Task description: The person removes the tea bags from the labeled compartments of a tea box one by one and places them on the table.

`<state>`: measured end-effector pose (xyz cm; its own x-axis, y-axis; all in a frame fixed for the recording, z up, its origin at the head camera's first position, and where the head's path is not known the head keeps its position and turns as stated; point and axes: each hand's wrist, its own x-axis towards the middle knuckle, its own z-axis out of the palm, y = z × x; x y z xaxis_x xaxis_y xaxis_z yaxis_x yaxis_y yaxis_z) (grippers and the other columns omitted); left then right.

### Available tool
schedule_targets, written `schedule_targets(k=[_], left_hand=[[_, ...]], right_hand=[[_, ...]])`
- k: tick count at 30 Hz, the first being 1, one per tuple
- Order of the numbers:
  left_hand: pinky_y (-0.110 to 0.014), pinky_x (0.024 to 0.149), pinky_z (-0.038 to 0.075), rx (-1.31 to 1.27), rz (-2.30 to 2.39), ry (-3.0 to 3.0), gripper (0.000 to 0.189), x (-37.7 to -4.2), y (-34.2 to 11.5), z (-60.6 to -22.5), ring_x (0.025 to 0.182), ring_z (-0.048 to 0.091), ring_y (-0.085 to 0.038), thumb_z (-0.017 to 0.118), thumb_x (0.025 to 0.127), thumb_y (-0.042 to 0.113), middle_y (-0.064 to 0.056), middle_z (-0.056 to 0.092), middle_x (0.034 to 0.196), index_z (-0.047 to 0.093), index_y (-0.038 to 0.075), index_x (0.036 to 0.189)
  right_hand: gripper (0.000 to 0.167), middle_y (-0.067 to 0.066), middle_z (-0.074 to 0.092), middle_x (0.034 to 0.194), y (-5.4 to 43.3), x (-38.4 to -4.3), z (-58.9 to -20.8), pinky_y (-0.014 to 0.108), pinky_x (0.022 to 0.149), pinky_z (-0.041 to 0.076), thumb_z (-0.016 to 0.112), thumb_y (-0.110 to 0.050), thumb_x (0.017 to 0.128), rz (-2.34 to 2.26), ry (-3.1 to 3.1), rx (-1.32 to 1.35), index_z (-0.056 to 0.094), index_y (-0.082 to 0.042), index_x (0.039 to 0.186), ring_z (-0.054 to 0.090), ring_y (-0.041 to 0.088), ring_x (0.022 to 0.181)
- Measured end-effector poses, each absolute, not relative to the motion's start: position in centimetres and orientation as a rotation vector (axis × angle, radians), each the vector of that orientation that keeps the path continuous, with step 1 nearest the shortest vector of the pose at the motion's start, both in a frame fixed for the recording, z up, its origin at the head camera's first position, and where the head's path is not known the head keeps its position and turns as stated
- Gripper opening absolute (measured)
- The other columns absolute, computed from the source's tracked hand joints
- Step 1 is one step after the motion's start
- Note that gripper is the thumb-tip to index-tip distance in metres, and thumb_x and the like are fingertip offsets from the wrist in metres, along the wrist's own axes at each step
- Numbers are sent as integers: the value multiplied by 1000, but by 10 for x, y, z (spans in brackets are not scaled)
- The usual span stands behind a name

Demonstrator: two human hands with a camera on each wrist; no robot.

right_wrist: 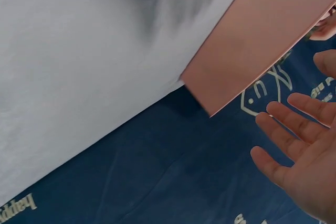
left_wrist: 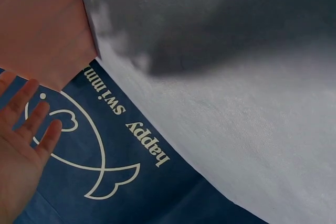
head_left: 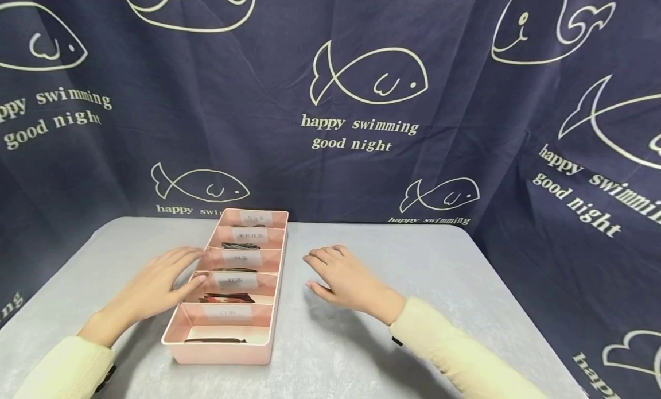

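Note:
A long pink divided box [head_left: 221, 353] stands on the table left of centre, running away from me. Each of its several compartments has a white label [head_left: 227, 312] with Chinese writing on its far wall. Thin dark packets [head_left: 216, 340] lie in them, and those in the second from the front [head_left: 227, 298] show some red. My left hand [head_left: 155, 284] is at the box's left side, its fingertips and thumb right at the rim and nothing held. Fingers spread, my right hand [head_left: 348, 278] hovers over the table, apart from the box on its right.
The grey table [head_left: 439, 284] reaches back to a dark blue curtain [head_left: 361, 181] printed with white fish and lettering. More curtain hangs along the right and left sides. The box's far end stands near the table's back edge.

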<state>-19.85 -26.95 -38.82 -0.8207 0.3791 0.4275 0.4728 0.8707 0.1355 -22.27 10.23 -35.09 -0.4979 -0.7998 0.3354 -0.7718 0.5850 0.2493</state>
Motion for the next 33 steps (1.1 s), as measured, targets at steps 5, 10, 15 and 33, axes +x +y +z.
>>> schedule_targets(k=[5,10,15,33], left_hand=[[-56,93,37,-652,-355,-2666,48,-199,-270,-388,117,47,-37,60,85,37,-16,54,124,55,5,121],[-55,92,39,-681,-386,-2654,47,-199,-270,-387,115,48,-37,60,85,34,-16,56,122,55,3,120],[-54,94,38,-686,-417,-2674,47,-199,-270,-386,116,48,-37,59,86,33,-17,55,123,54,2,121],[-52,94,38,-691,-434,-2664,46,-200,-270,-389,114,49,-36,61,85,32,-17,56,121,55,2,120]], right_hand=[[42,0,58,118,87,-218,-347,34,95,43,48,-39,91,-132,-2379,1333,53,-11,123,53,16,111],[41,-2,59,114,72,-215,-345,32,94,43,47,-39,91,-132,-2355,1387,54,-12,121,54,15,108],[37,-4,59,110,60,-212,-347,29,92,44,48,-39,90,-81,-2319,1435,56,-14,117,55,12,104],[25,-9,58,94,27,-197,-345,21,77,43,53,-38,87,135,-2296,1595,60,-18,100,55,6,90]])
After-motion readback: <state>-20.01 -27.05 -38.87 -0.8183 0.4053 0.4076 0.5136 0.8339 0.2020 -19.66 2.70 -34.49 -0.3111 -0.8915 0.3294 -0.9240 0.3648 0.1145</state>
